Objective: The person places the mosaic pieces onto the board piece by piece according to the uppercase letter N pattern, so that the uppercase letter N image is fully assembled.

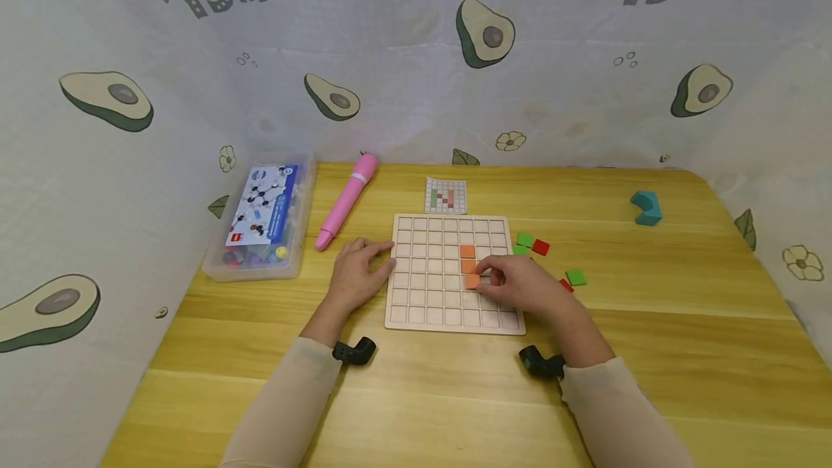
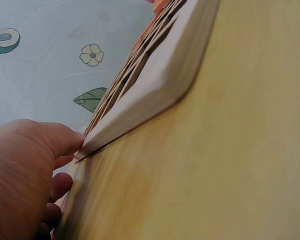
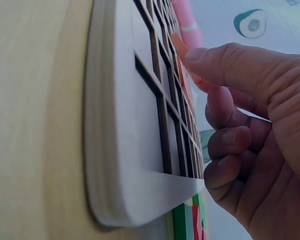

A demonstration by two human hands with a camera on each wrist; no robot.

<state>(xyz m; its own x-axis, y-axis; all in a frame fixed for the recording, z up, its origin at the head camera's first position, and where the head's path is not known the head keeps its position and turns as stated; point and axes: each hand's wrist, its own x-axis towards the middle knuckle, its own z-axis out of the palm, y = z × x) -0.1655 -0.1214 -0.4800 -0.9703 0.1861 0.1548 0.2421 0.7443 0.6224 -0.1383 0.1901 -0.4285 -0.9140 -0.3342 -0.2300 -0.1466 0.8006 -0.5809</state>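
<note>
A square wooden grid board (image 1: 416, 316) lies on the table in front of me. My right hand (image 1: 523, 282) pinches an orange square tile (image 1: 471, 281) between thumb and index finger over the board's right half. In the right wrist view this tile (image 3: 182, 52) is tilted, held at the cells' surface. Two more orange tiles (image 1: 467, 251) sit in cells of the same column, just beyond it. My left hand (image 1: 356, 274) touches the board's left edge with thumb and index finger; its other fingers are loosely bent, as the left wrist view shows.
Several green tiles (image 1: 575, 277) and red tiles (image 1: 541, 247) lie right of the board. Behind it is a printed grid card (image 1: 445, 196). A pink pen-shaped object (image 1: 344, 204) and a clear plastic box (image 1: 295, 237) stand left; a teal notched block (image 1: 647, 208) is far right.
</note>
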